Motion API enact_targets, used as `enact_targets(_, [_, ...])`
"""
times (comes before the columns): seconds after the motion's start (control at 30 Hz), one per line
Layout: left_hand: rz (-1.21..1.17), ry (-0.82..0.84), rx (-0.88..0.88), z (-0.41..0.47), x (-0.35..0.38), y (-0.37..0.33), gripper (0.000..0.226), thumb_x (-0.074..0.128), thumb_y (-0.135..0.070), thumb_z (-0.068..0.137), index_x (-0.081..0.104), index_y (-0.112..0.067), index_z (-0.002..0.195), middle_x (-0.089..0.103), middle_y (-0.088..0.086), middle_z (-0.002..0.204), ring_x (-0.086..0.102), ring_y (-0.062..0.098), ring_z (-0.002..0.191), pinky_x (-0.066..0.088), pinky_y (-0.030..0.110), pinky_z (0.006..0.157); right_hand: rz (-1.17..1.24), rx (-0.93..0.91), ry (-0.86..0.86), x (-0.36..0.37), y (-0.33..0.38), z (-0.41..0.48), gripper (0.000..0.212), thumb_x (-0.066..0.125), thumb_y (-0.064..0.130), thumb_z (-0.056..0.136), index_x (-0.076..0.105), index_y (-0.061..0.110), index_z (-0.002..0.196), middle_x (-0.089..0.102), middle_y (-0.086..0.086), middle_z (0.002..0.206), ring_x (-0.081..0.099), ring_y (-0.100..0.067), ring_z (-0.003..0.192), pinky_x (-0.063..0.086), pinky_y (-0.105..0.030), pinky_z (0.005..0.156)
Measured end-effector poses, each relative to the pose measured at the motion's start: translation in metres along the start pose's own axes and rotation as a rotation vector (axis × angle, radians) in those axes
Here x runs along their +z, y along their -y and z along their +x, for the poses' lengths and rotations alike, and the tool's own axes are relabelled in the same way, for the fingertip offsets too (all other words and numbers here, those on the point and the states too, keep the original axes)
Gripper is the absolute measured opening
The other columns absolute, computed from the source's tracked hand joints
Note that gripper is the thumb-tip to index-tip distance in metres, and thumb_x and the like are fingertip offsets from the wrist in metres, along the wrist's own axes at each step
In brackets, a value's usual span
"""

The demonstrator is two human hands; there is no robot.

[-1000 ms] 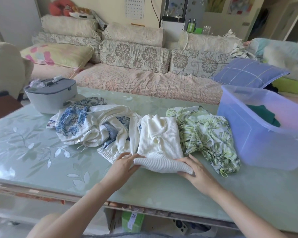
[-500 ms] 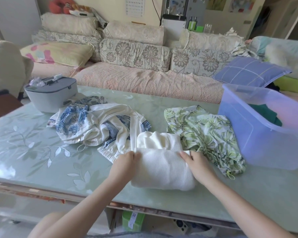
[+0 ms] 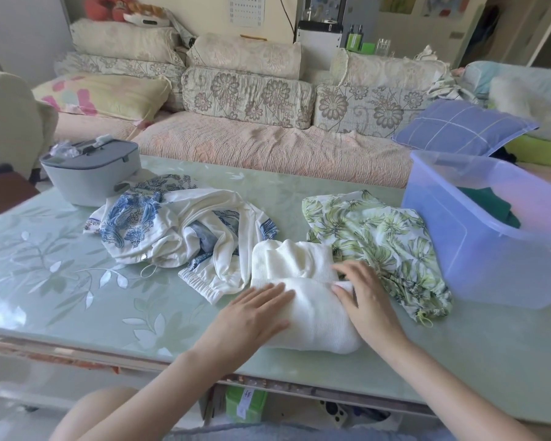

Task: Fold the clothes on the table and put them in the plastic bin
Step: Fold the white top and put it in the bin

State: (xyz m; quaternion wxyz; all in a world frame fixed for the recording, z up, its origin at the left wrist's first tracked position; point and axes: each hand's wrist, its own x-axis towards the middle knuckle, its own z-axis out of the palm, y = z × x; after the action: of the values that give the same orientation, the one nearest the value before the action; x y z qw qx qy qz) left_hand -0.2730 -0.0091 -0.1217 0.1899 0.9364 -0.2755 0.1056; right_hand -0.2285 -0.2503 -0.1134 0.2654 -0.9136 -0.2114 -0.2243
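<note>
A white ribbed garment [image 3: 312, 310] lies folded over near the front edge of the pale green glass table [image 3: 61, 281]. My left hand [image 3: 252, 313] lies flat on its left part with straight fingers. My right hand [image 3: 366, 297] presses flat on its right edge. To the left lies a crumpled white and blue patterned garment [image 3: 172, 230]. A green leaf-print garment [image 3: 379, 240] lies to the right, next to the translucent purple plastic bin [image 3: 477, 249]. Something dark green [image 3: 490, 205] lies inside the bin.
A grey lidded box [image 3: 89, 173] stands at the table's far left. A sofa with floral cushions [image 3: 245, 97] runs behind the table, with a blue checked pillow [image 3: 462, 128] at its right end. A shelf under the table holds a green packet [image 3: 245, 405].
Both hands carried the garment's near edge away from me and laid it over the top part. They let go of the fabric and now lie flat on the fold.
</note>
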Motion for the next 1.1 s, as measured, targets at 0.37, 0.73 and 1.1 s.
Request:
enact_targets(0.37, [0.085,0.067,-0.047,-0.005,0.015,0.017,0.101,0.050,-0.076,0.069,0.009,-0.033,0.150,0.015,-0.015,0.155,0.011,0.004,0.143,0.001,0.031,0.117,0.001,-0.032,0.638,-0.014,-0.009,-0.026,0.107,0.064,0.073,0.065,-0.008,0.055,0.141,-0.010,0.036,0.149,-0.009,0.016,0.136,0.000,-0.018,0.115])
enact_targets(0.73, [-0.066,0.076,-0.046,-0.007,0.007,0.034,0.099,0.063,-0.072,0.064,0.017,-0.036,0.145,0.021,-0.027,0.145,0.006,-0.021,0.126,-0.006,0.020,0.115,0.009,0.014,0.614,-0.015,-0.019,-0.020,0.098,0.069,0.076,0.057,0.011,0.057,0.133,0.004,0.051,0.128,0.019,-0.005,0.136,0.025,-0.033,0.113])
enact_targets(1.1, [-0.043,-0.203,-0.143,0.004,0.007,0.036,0.058,0.049,-0.068,0.076,0.058,-0.029,0.118,0.066,-0.013,0.107,0.056,0.011,0.113,0.038,0.030,0.101,0.143,0.106,0.395,-0.008,-0.017,-0.017,0.064,0.069,0.063,0.067,0.036,0.058,0.122,0.026,0.041,0.126,0.021,0.002,0.129,0.026,-0.029,0.105])
